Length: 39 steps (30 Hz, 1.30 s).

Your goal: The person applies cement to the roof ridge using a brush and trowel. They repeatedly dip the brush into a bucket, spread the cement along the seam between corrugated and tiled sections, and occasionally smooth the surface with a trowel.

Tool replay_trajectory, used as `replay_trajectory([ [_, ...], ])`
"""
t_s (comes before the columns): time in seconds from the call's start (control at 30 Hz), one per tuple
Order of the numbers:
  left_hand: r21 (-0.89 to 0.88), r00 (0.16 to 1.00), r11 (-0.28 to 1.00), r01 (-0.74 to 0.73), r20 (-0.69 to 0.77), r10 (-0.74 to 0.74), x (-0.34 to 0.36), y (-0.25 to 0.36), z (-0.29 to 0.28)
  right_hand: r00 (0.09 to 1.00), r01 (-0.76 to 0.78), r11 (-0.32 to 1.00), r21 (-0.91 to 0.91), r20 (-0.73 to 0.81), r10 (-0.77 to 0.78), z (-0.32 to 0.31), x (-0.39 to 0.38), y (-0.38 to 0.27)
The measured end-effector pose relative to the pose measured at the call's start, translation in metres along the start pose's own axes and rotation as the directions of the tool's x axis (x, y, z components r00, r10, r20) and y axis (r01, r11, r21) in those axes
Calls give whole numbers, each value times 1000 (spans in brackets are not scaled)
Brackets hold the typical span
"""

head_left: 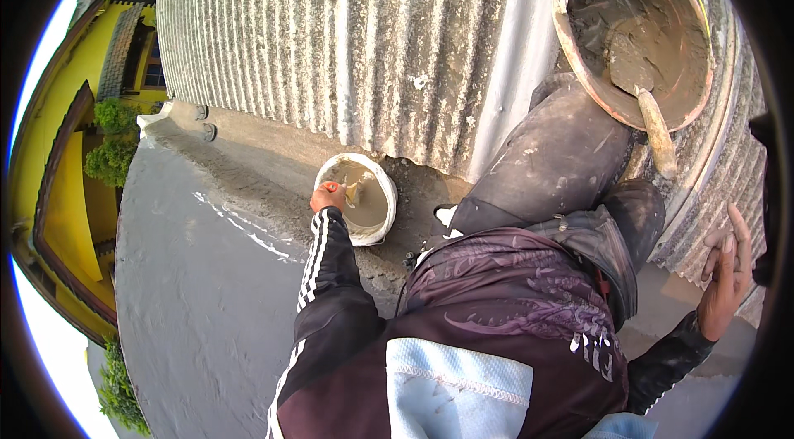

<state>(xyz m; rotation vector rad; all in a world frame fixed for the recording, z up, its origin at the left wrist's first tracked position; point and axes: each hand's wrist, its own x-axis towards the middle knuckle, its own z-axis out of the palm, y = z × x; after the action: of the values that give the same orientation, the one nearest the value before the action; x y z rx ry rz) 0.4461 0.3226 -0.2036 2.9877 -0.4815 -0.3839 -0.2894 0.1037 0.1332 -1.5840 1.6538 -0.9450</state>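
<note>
My left hand [329, 197] is closed at the left rim of a small white bucket [325, 170]. Its fingers grip a small yellowish tool [354, 194] that dips into the bucket; the exact kind is too small to tell. Thin grey-brown slurry [370, 209] fills the lower part of this bucket. Out at the far right, my right hand [728, 278] is held with fingers stretched and nothing in it, above the corrugated roofing. A trowel [659, 137] with a wooden handle leans in a larger bucket [571, 50], its blade lying on thick wet mortar.
Corrugated roof sheets [273, 34] spread ahead, with a ledge of rough mortar [248, 141] along their near edge. A smooth grey plastered surface [190, 298] curves down at left. Beyond it stand a yellow house [62, 216] and green shrubs [112, 159]. My bent leg [554, 158] lies beside the big bucket.
</note>
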Motion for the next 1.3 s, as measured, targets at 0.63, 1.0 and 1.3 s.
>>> replay_trajectory([
  [0.63,-481,947,821,308,77,-311,6,-20,2,998,56,998,-33,-11,-56,2,6,5],
  [1.0,-761,941,555,337,283,-183,-7,-5,-43,997,68,996,-66,-32,-70,-9,6,14],
  [1.3,-661,942,677,325,166,-290,-27,20,-5,999,30,999,26,-44,-28,-4,7,19],
])
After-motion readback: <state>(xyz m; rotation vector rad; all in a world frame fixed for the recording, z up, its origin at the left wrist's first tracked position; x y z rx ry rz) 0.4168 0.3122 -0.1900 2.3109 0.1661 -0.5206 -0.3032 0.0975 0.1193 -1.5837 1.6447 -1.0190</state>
